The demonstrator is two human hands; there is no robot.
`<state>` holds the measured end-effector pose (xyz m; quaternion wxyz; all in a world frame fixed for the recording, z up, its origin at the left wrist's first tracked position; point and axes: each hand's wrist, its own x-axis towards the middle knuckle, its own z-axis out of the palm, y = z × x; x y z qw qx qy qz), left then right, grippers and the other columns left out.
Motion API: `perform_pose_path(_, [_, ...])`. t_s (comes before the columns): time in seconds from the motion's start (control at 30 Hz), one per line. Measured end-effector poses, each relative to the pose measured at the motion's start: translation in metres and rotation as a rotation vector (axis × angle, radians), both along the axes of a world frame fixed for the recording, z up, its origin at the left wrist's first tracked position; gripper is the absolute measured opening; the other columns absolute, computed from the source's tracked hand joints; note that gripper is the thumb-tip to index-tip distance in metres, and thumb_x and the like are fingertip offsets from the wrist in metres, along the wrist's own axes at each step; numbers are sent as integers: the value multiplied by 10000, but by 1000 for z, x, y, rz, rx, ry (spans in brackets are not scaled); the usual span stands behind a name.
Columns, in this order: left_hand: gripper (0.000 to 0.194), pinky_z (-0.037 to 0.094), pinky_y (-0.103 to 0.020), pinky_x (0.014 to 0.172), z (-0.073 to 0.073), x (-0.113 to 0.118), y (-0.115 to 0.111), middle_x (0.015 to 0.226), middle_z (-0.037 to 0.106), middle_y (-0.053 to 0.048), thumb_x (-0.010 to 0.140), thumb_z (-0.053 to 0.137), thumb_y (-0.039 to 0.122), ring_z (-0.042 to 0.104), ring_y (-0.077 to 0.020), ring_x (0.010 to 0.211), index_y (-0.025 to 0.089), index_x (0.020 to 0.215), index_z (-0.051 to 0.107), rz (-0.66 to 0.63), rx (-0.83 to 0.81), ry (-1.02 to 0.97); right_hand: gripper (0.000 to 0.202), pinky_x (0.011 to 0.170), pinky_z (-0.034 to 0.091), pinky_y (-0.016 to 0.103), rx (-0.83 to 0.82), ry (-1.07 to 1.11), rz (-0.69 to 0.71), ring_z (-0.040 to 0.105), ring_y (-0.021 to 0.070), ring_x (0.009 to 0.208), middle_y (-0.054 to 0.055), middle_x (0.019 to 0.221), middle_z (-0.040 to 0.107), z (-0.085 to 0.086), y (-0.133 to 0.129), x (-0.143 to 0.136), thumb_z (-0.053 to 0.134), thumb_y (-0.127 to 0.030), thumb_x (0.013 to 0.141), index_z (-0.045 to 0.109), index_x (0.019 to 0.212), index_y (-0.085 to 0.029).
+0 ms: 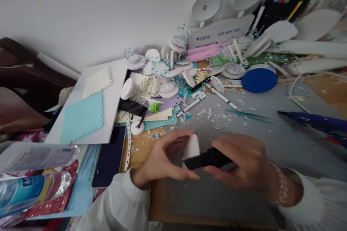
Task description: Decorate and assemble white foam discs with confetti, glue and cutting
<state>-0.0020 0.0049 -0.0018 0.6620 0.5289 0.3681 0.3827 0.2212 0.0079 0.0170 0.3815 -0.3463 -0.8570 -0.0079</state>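
My left hand (168,158) grips a small white foam piece (192,146) with a rounded upper edge, held above the grey cutting mat (187,202). In my right hand (241,164) is a black utility knife (208,158), its dark blade end against the lower part of the foam. The fingers of my right hand wrap around the knife's handle. How deep the blade sits in the foam cannot be made out. White and blue scraps (210,113) lie on the mat just beyond both hands.
Behind are white foam discs (169,88) with blue-beaded wire, white pens (221,95), tweezers (248,115) and a blue disc (259,79). A blue glue gun (317,121) lies right. A phone (110,157), water bottle (32,189) and white board (112,97) are left.
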Motion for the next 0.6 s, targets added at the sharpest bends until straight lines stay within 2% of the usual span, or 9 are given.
perform_pose_path(0.37, [963, 395, -570, 1093, -5, 0, 0, 1284, 586, -90, 352, 965, 121, 557, -367, 1223, 302, 1243, 645, 33, 50, 20, 423, 518, 357, 318, -41, -8, 33, 555, 152, 512, 28, 579, 591, -1, -1, 1, 480, -493, 950, 567, 673, -186])
perform_pose_path(0.6, [865, 440, -534, 1065, -2, 0, 0, 1231, 582, -79, 418, 961, 210, 568, -343, 1180, 289, 1225, 659, 64, 147, 40, 416, 505, 354, 308, -74, -23, 45, 554, 147, 501, 17, 574, 595, 0, 1, 3, 501, -517, 928, 563, 669, -198])
